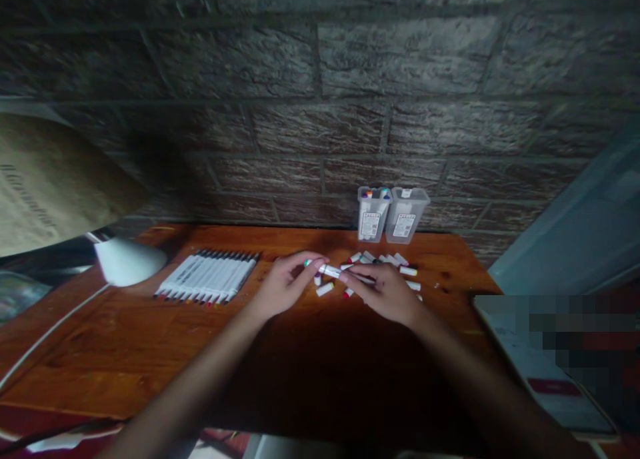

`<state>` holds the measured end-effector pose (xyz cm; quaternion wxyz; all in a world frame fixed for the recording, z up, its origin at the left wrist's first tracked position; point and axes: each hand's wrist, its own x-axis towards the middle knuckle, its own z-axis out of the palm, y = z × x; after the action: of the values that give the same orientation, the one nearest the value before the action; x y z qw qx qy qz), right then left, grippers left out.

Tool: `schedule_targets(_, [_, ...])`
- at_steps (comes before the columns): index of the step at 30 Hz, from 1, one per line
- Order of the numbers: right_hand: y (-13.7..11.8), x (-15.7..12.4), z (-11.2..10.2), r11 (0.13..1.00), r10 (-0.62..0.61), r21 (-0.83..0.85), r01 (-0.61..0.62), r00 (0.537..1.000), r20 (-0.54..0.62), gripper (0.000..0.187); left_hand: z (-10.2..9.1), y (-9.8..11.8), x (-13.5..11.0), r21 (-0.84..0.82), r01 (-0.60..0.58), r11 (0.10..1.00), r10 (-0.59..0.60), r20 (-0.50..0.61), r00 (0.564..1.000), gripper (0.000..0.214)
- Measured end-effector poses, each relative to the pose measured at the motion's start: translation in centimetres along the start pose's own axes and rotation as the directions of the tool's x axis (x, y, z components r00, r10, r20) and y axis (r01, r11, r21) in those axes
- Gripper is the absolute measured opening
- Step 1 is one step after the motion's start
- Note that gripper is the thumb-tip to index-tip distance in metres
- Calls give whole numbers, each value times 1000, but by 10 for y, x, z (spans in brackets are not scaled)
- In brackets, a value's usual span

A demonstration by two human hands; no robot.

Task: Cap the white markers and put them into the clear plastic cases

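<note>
Between my two hands is a white marker [332, 270], held level above the wooden table. My left hand [283, 282] pinches the end with the green-tipped cap [308, 263]. Fingers of my right hand [387, 289] are closed round the marker's barrel. Beneath and behind the hands lie several loose white marker caps with coloured ends, among them a yellow-ended cap [325, 288] and another cap [409, 271] further right. Left of my hands, a row of capless white markers [207, 277] lies side by side with the tips showing.
Two clear plastic cases [373, 219] stand against the brick wall [320, 126]; the left one holds several markers. A lamp with a white base [127, 262] and brown shade [55, 186] is at left, its cord crossing the wooden table [125, 352]. A tablet-like device [555, 372] lies at right.
</note>
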<state>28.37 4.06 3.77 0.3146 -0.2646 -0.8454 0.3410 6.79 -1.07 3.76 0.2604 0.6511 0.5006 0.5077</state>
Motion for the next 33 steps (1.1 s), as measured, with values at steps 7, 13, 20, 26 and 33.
schedule_targets(7, [-7, -14, 1, 999, -40, -5, 40, 998, -43, 32, -2, -3, 11, -355, 65, 933, -143, -200, 969, 52])
schedule_targets(13, [-19, -24, 21, 985, -66, -159, 68, 998, 23, 29, 11, 7, 10, -573, 226, 788, -323, -72, 944, 61])
schedule_targets(20, [-22, -30, 36, 991, -32, -132, 37, 999, 44, 35, 22, 12, -2, -609, 298, 735, -330, 63, 942, 59])
schedule_targets(26, [-19, -28, 38, 1000, -27, -14, 28, 997, 70, 33, 15, 15, 0, -534, 270, 801, -279, 67, 958, 65])
schedule_targets(33, [-2, -13, 19, 968, 117, 241, -67, 973, -197, 33, 8, 5, 11, -449, 146, 882, -293, -278, 915, 42])
